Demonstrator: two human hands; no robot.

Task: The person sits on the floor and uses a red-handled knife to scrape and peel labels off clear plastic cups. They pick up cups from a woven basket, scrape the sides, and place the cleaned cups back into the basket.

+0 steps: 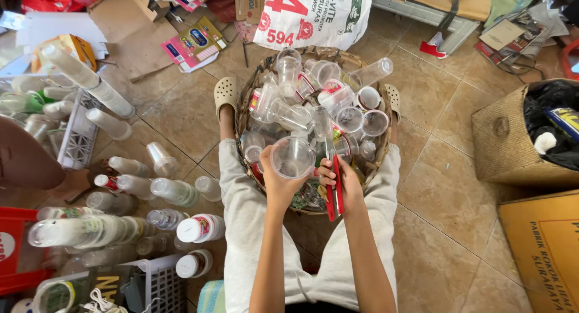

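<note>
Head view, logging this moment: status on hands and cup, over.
Left hand holds a clear plastic cup. Right hand grips a red-handled tool; type unclear. Both over a woven basket full of cups. Nothing between them.

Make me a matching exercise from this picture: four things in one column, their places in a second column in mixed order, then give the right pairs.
Things
1. Clear plastic cup
2. Red-handled tool
3. Round woven basket
4. Square woven basket

Places
A. On the tiled floor at the right, with dark bags inside
B. Held in the left hand
C. Between the person's feet, full of clear cups
D. Held in the right hand

Pairs: 1-B, 2-D, 3-C, 4-A
</note>
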